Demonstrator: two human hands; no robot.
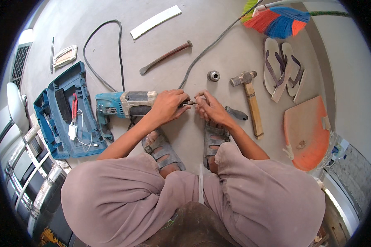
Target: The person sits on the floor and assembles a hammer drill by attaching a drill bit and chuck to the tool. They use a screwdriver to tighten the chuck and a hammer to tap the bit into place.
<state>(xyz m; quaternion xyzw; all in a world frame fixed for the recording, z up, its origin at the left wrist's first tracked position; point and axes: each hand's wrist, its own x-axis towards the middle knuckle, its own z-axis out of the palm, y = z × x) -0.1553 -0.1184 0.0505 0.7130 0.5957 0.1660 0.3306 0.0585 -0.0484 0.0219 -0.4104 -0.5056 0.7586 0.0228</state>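
A teal and grey power drill [136, 101] lies on its side on the floor in front of me, its nose toward the right. My left hand [168, 106] is closed round the front end of the drill. Fingers pinched, my right hand [210, 108] meets the thin dark tip [189, 103] at the drill's nose; what it grips is mostly hidden. A dark tool handle [236, 113] shows beyond my right wrist, and I cannot tell if it is held. Just ahead of that hand stands a round metal drill chuck [213, 75].
At left lies an open blue tool case [72, 131] with red-handled pliers [74, 108] and a white charger. A hammer [251, 103], flip-flops [274, 68] and an orange dustpan [306, 136] are at right. Farther off are a rusty chisel [165, 58], white strip [156, 22] and cable [216, 40].
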